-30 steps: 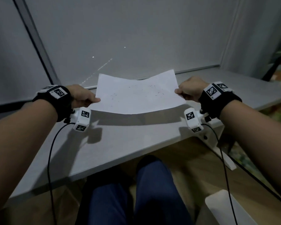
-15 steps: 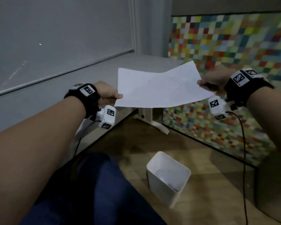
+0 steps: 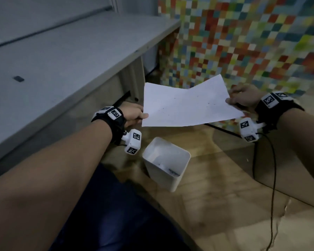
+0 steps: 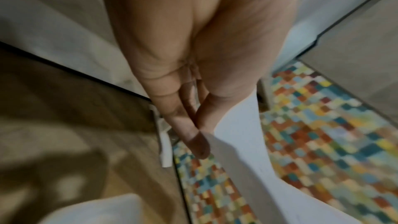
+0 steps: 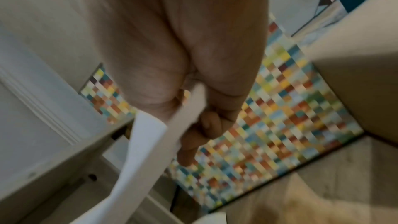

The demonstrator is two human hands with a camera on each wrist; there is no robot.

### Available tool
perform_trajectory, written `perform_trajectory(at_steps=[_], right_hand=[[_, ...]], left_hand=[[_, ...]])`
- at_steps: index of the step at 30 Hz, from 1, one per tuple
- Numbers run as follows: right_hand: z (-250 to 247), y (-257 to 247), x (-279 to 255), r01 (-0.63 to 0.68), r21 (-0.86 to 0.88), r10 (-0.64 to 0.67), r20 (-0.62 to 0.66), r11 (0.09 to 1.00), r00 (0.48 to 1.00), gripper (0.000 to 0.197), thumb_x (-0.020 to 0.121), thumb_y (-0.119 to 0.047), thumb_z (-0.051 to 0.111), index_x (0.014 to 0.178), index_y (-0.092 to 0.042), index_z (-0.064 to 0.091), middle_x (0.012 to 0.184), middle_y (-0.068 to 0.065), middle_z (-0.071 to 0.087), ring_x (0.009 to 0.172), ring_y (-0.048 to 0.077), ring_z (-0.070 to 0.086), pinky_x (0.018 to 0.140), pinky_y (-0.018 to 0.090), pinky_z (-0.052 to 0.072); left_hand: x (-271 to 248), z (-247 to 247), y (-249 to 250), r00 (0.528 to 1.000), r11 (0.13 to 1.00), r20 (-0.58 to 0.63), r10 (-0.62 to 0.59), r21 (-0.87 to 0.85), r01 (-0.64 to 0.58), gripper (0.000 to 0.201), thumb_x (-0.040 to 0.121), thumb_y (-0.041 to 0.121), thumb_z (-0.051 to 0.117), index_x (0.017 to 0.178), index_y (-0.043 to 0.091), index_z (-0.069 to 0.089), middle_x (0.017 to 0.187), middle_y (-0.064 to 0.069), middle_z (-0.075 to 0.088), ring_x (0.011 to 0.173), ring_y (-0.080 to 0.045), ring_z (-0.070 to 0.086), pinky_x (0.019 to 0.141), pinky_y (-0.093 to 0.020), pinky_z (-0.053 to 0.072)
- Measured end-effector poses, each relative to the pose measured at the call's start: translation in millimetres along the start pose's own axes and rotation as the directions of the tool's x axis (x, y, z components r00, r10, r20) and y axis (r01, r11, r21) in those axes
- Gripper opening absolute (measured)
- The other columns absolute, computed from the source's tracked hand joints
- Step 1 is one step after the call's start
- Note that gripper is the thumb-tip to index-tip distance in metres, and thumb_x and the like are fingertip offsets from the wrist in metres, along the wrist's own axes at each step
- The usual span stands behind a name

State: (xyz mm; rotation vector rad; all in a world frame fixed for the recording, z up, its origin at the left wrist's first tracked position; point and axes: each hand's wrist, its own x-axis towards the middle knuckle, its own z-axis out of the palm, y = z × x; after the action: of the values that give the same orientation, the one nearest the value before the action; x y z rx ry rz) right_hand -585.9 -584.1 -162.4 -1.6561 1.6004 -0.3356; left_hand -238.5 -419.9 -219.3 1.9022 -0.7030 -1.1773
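Note:
A white sheet of paper (image 3: pixel 187 104) with small dark specks on it hangs flat in the air, sagging a little in the middle. My left hand (image 3: pixel 134 114) pinches its left edge and my right hand (image 3: pixel 243 97) pinches its right edge. The sheet is off the desk, over the floor, with its near edge above a white bin (image 3: pixel 166 163). In the left wrist view the paper (image 4: pixel 243 142) runs from between thumb and fingers. The right wrist view shows the paper (image 5: pixel 155 135) pinched edge-on, my fingers curled under it.
The grey desk (image 3: pixel 65 57) runs along the left, with a small dark object (image 3: pixel 18 79) on it. A multicoloured checkered rug (image 3: pixel 243 42) covers the floor ahead. The bin, open on top and with some scraps inside, stands on wooden flooring (image 3: pixel 225 196). My dark-trousered leg (image 3: pixel 116 214) is below.
I have turned right, carrying the paper off the desk. It now hangs over the floor above the white bin, lower in view. Both hands keep the same hold.

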Motion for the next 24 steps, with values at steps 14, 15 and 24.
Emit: perform_trajectory(at_steps=[14,15,24], right_hand=[[257.1,88.0,40.0,-0.133,0.058,0.098,0.414,0.989,0.905,0.013,0.094,-0.001,0.07,0.081,-0.005,0.071,0.069,0.01,0.06,0.053,0.021,0.046,0.055,0.03,0.04],[264.0,93.3,39.4,-0.137,0.056,0.103,0.405,0.989,0.909,0.009,0.093,-0.002,0.072,0.084,-0.004,0.073,0.069,0.01,0.06,0.053,0.021,0.047,0.054,0.029,0.041],[284.4,112.2,51.8,-0.147,-0.093,0.17,0.331,0.985,0.928,0.008,0.087,-0.01,0.082,0.09,-0.006,0.076,0.08,0.013,0.074,0.066,0.025,0.067,0.074,0.038,0.064]], left_hand=[[12.7,-117.3,-153.2,0.927,0.923,-0.145,-0.345,0.127,0.363,0.016,0.085,-0.006,0.08,0.101,-0.009,0.077,0.107,-0.025,0.077,0.101,-0.032,0.075,0.1,-0.043,0.058],[9.4,-115.0,-156.0,0.923,0.918,-0.153,-0.352,0.136,0.373,0.02,0.083,-0.006,0.082,0.102,-0.011,0.076,0.107,-0.027,0.076,0.094,-0.032,0.076,0.096,-0.043,0.06],[-7.9,-76.5,-153.2,0.908,0.9,-0.18,-0.38,0.154,0.407,0.01,0.089,-0.015,0.071,0.097,-0.009,0.071,0.109,-0.02,0.073,0.096,-0.031,0.074,0.066,-0.029,0.064]])
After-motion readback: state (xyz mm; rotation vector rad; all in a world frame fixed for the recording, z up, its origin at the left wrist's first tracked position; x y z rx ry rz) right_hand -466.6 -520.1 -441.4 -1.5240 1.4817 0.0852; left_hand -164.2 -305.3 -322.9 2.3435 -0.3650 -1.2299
